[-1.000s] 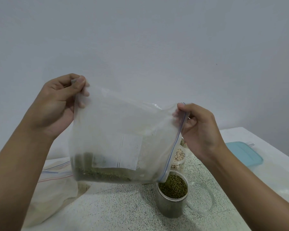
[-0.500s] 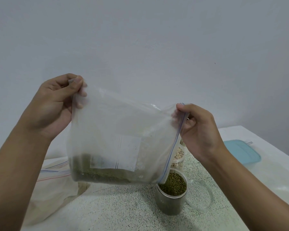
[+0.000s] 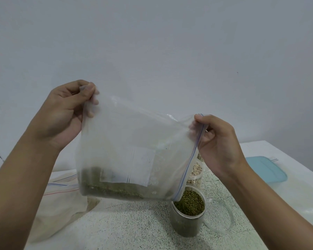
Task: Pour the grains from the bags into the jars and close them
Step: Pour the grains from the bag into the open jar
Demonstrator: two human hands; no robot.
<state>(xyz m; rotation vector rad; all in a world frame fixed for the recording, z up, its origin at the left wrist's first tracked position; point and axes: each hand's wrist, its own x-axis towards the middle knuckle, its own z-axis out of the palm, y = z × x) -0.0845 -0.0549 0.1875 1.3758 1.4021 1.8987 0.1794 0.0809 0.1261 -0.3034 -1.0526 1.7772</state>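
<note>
Aloft, left hand (image 3: 61,112) and right hand (image 3: 219,141) pinch bag (image 3: 134,150) (tilted jarward).

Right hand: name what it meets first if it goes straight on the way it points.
The right hand pinches the zip bag and points left into it, so the bag comes first; the left hand perhaps beyond.

Clear bag (image 3: 134,141) w/ blue zip line (image 3: 190,159), green grains (image 3: 190,204), speckled table (image 3: 134,224), teal lid (image 3: 266,170).
</note>
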